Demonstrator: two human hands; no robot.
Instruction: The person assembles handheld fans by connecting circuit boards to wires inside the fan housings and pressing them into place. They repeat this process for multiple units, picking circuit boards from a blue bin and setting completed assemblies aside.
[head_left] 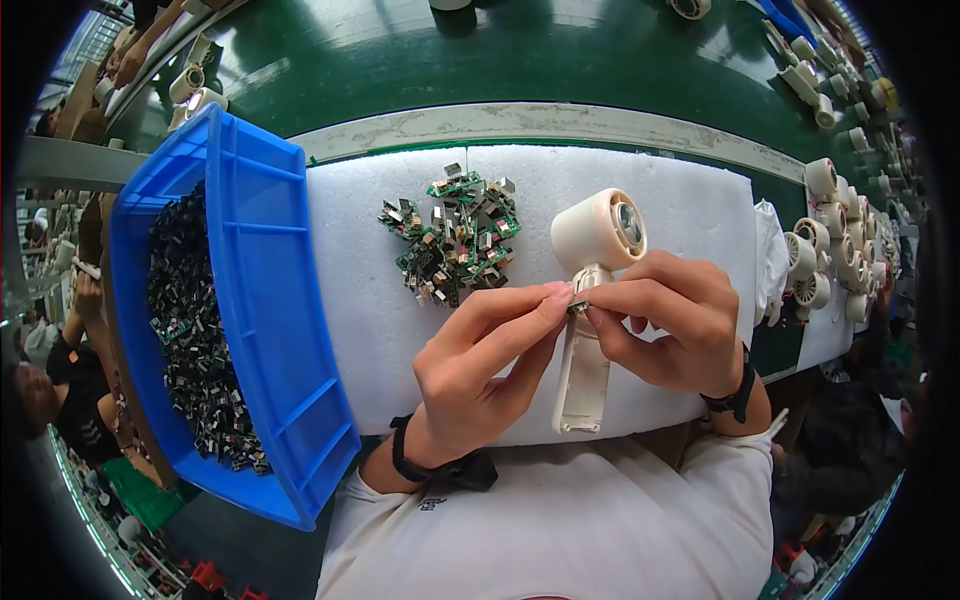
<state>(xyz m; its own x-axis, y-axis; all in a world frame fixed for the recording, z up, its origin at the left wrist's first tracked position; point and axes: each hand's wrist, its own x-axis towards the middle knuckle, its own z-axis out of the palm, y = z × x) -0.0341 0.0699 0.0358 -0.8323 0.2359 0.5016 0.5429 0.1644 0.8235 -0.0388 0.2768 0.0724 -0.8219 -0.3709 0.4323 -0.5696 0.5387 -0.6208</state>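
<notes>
A white handheld fan housing (583,385) lies on the white foam sheet, its round head pointing away from me and its open hollow handle toward me. Over the upper end of the handle, just below the head, a small green circuit board (578,308) shows between my fingertips. My left hand (470,355) pinches it from the left with thumb and forefinger. From the other side my right hand (685,320) grips it, fingers curled. The fingertips cover most of the board, so whether it touches the handle cannot be made out.
A heap of small circuit boards (455,240) lies on the foam sheet (370,370). At left a tilted blue crate (270,290) holds many more. White fan units (830,240) crowd the right side. Beyond a pale rail (560,118) runs a green conveyor (400,60). Other people sit on both sides.
</notes>
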